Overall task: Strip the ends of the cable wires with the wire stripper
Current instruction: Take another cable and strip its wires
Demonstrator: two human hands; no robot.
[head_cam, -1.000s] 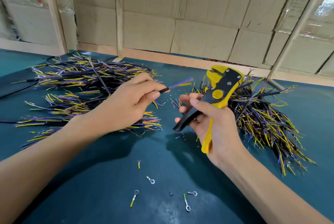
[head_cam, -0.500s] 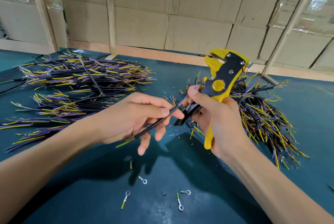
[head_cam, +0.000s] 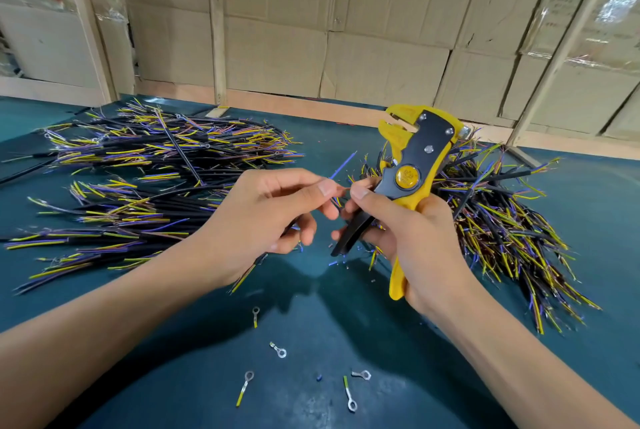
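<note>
My right hand (head_cam: 405,227) grips the yellow and black wire stripper (head_cam: 414,165) upright, jaws pointing up and away, its handles in my palm. My left hand (head_cam: 263,217) pinches a short black cable between thumb and fingers; a purple wire (head_cam: 341,165) sticks up past my thumb toward the stripper, and the cable's yellow-tipped tail (head_cam: 242,278) hangs below my palm. My right thumb tip sits close to my left thumb, near the cable's wire ends. The wire is outside the stripper's jaws.
A large pile of black cables with yellow and purple wires (head_cam: 145,182) lies on the left of the dark teal table (head_cam: 346,324). A second pile (head_cam: 502,220) lies on the right behind the stripper. Several ring terminals (head_cam: 278,350) and insulation bits lie near me. Cardboard walls (head_cam: 277,30) stand behind.
My left hand has moved up and turned the cable, so a purple wire now points upward beside the stripper. My right hand with the stripper has stayed nearly in place.
</note>
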